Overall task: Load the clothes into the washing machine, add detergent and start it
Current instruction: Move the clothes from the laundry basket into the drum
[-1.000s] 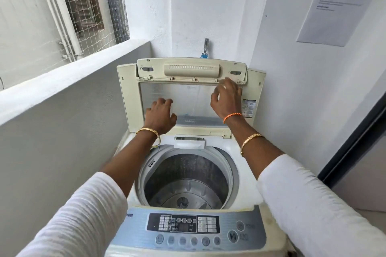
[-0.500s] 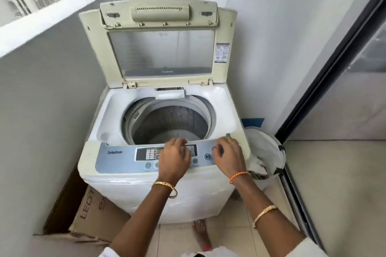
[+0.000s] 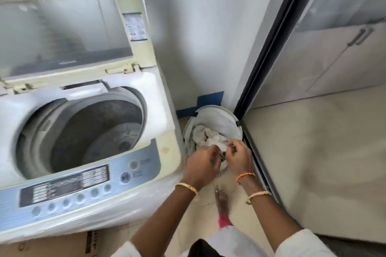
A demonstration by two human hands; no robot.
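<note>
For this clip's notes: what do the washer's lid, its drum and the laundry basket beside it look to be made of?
Lid: cream, yellowed plastic frame around a clear, glass-like pane; glass or acrylic, I cannot tell. Drum: dull grey, matte metal by its look, with a moulded plate at the bottom. Laundry basket: soft whitish fabric wall on a thin hoop rim, apparently collapsible, holding pale clothes.

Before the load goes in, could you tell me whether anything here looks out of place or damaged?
Nothing stands out: the washing machine has its lid up and an empty drum, and both hands are in the laundry basket.
</note>
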